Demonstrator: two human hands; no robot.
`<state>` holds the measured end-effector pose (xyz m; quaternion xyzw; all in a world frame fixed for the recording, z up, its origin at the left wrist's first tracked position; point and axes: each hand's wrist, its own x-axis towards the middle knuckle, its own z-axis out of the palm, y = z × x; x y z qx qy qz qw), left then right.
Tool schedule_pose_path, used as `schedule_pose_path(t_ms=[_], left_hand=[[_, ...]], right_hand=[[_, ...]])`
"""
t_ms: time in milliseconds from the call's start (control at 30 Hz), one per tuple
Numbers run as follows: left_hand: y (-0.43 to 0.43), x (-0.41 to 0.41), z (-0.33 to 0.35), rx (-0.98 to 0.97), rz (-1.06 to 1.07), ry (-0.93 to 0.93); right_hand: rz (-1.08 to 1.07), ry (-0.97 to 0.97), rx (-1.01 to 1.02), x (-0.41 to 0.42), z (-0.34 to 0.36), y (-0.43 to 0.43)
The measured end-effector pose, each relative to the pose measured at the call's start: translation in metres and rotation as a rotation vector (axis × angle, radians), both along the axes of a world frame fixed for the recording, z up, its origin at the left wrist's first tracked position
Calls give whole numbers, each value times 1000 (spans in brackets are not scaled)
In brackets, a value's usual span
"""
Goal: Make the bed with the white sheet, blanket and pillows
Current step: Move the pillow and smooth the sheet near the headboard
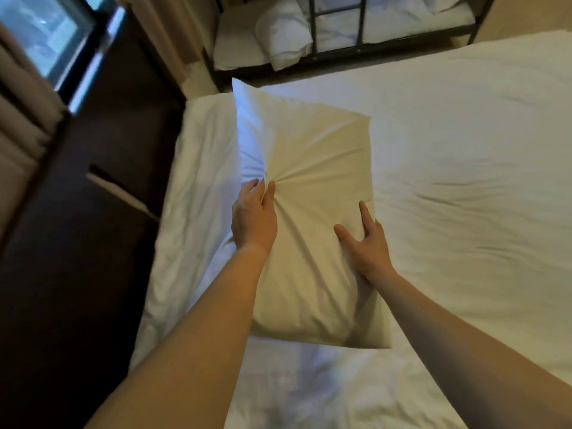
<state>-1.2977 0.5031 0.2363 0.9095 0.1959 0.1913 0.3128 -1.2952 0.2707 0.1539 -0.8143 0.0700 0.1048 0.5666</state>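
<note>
A white pillow (312,156) is held up over the bed, its long side running away from me. My left hand (252,216) pinches a bunch of the pillowcase near the left edge, and creases fan out from the pinch. My right hand (365,243) grips the pillow's right edge, thumb and forefinger spread on its face, the other fingers hidden behind it. Below lies the bed (464,150) under a smooth white blanket, with wrinkled white sheet (198,212) along the left side and near end.
A dark wooden headboard or cabinet (93,243) stands along the bed's left side, with curtains (24,125) and a window (46,32) beyond. At the far end, a black metal bunk frame (337,51) holds folded white bedding (284,38).
</note>
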Motion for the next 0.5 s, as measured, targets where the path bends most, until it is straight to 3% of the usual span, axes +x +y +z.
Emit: schedule_pose_path(t_ms=[233,500], left_hand=[[111,-22,18,7,45,-57],[271,-2,-24,1,13,-76]], right_hand=[[93,-32,13,0,19,109],[97,4,6,19,-20,271]])
